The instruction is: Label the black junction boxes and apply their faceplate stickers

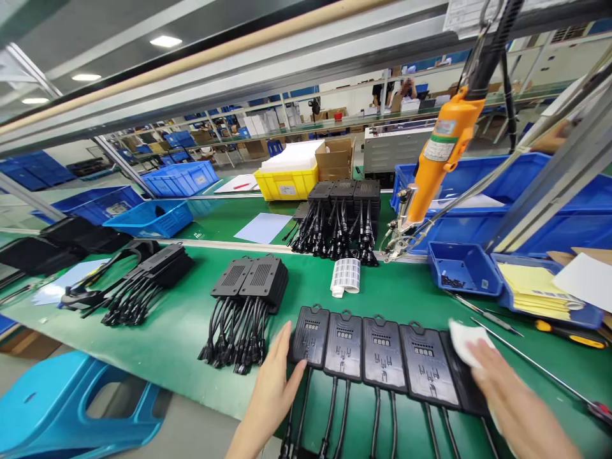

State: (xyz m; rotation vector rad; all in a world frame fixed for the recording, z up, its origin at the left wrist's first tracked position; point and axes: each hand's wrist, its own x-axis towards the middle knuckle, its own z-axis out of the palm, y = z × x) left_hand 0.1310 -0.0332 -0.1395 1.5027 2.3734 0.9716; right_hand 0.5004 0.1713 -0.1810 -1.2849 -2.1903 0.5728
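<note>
Several black controller boxes with small displays lie side by side on the green mat, their cables hanging toward me. My left hand rests against the leftmost box, its thumb and fingers apart and nothing in it. At the right end of the row, my right hand, blurred by motion, holds a white cloth against the last box. Beyond the row, a curled sheet of white labels lies on the mat. Two stacks of black boxes with bundled cables stand to the left.
An orange electric screwdriver hangs at the right above blue bins. Screwdrivers lie at the right. More cabled boxes stand behind, near a yellow bin. A blue stool is at lower left.
</note>
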